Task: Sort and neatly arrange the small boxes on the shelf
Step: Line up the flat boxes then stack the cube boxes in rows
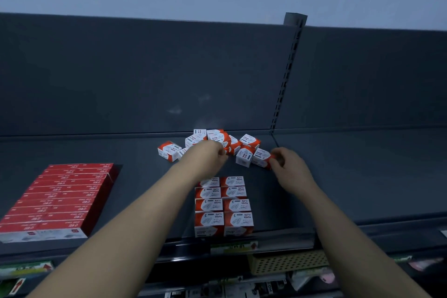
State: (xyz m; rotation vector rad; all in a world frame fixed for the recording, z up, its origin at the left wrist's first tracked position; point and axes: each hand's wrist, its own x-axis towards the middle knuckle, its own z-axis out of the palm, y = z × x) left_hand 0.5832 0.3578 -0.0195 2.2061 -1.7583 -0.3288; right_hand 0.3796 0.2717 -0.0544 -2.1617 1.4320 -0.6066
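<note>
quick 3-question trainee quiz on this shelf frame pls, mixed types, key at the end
1. True or false: the neat block of paper clip boxes at the shelf's front edge is two columns wide.
2. Multiple choice: the right hand is on A) a box in the neat block, B) a box at the right end of the loose pile, C) the flat red boxes.
3. Fill in: the flat red boxes sit to the ___ of the neat block.

Key: 1 true; 2 B; 3 left. Note: the left hand reaches into the pile; its grip is hidden.
</note>
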